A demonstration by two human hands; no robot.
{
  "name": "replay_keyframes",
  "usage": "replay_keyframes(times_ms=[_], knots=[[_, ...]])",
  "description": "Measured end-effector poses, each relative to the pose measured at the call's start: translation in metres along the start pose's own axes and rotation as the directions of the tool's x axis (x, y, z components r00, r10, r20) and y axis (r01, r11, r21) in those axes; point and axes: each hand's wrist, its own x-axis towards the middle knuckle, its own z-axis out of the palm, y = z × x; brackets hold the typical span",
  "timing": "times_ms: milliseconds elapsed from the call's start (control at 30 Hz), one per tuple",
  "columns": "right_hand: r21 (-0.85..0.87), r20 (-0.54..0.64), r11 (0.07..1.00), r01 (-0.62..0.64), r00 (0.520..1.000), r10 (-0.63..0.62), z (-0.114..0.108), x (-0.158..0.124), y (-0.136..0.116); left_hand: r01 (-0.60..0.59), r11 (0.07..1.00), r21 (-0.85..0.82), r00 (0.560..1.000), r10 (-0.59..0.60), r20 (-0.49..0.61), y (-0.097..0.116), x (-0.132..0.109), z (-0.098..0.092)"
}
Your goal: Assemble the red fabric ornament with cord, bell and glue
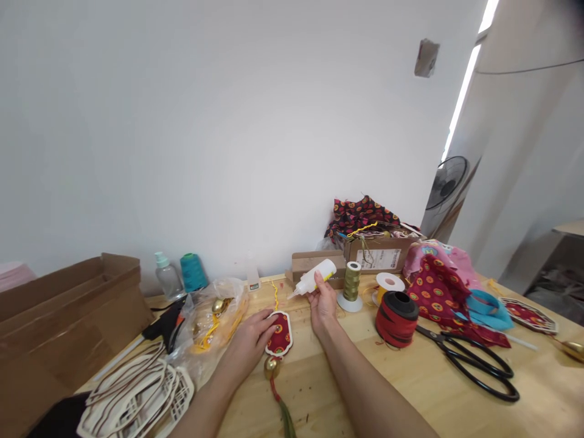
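My right hand (323, 302) is closed around a white squeeze glue bottle (314, 277), tilted with its thin nozzle pointing left and down, just above the table. Beneath and to the left lies a pendant (281, 334) of dark red patterned fabric in a pale scalloped frame. My left hand (253, 338) grips the pendant's left edge, fingers over the rim; its thumb is hidden. From the pendant's top runs a yellow twisted cord (275, 294). Below hang a gold bell (272, 366) and a green tassel (286, 420) on a red cord.
Left: a cardboard box (68, 310), pale lattice frames (137, 395), a black glue gun (166, 328) and a plastic bag (230, 295). Right: a green thread spool (351, 281), a red ribbon roll (396, 322), black scissors (474, 359) and red fabric (438, 292). A wall stands behind.
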Motion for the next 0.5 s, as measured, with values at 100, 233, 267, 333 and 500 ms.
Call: replay_keyframes(times_ms=[100, 233, 267, 333, 500], knots=[[0.047, 0.044, 0.998, -0.050, 0.998, 0.048, 0.002, -0.002, -0.004, 0.004, 1.000, -0.015, 1.000, -0.004, -0.016, -0.002, 0.000, 0.001], [0.095, 0.154, 0.974, -0.204, 0.970, 0.188, 0.004, -0.010, -0.014, 0.002, 0.999, -0.044, 0.999, -0.004, -0.045, -0.004, 0.000, 0.003], [0.100, 0.182, 0.964, -0.245, 0.957, 0.225, 0.005, -0.014, -0.016, 0.003, 0.999, -0.051, 0.998, -0.006, -0.056, -0.004, 0.000, 0.002], [0.111, 0.224, 0.943, -0.314, 0.932, 0.284, 0.007, -0.021, -0.020, 0.011, 0.998, -0.063, 0.996, -0.016, -0.085, -0.003, 0.000, 0.001], [0.167, 0.265, 0.903, -0.397, 0.900, 0.346, 0.013, -0.033, -0.019, 0.091, 0.993, -0.070, 0.971, -0.104, -0.214, 0.006, 0.013, -0.008]])
